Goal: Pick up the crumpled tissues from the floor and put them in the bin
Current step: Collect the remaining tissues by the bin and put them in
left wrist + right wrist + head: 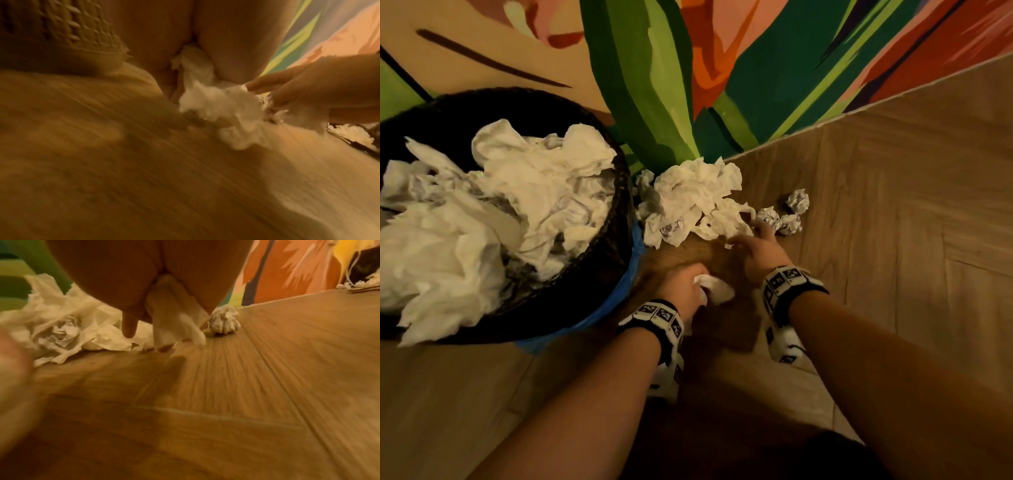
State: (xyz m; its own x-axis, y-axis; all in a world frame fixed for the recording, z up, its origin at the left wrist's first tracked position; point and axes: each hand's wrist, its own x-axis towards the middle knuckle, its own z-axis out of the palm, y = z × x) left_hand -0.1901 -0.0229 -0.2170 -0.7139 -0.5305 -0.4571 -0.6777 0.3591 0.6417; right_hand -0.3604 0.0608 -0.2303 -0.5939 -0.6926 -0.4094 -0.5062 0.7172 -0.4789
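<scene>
1. Tissues [698, 202] are the job: a loose white heap of them lies on the floor [893, 222] at centre frame, hard against the bin [599, 274], which fills the left of the frame and is already heaped with white paper up to its rim.
2. My left hand [681, 284], lower centre just right of the bin, has its fingers curled round one crumpled tissue [714, 286]; the left wrist view shows the paper [193, 65] bunched between thumb and fingers.
3. My right hand [756, 246], a little further right, reaches with its fingers down on the near edge of the heap. In the right wrist view a wad of tissue [174, 324] seems tucked under the fingers, but blur keeps me from calling it a firm hold.
4. Three small tight balls [787, 214] sit just right of that hand, close together.
5. Risks, as I judge them: the bin is so full that anything dropped on top may slide back out, and a loose grab at the heap could shed pieces or knock the balls away.
6. Floor is wood-look planks in a herringbone pattern; a wall painted with big green and orange leaves [722, 68] runs across the top of the frame, and the light is dim and warm.
</scene>
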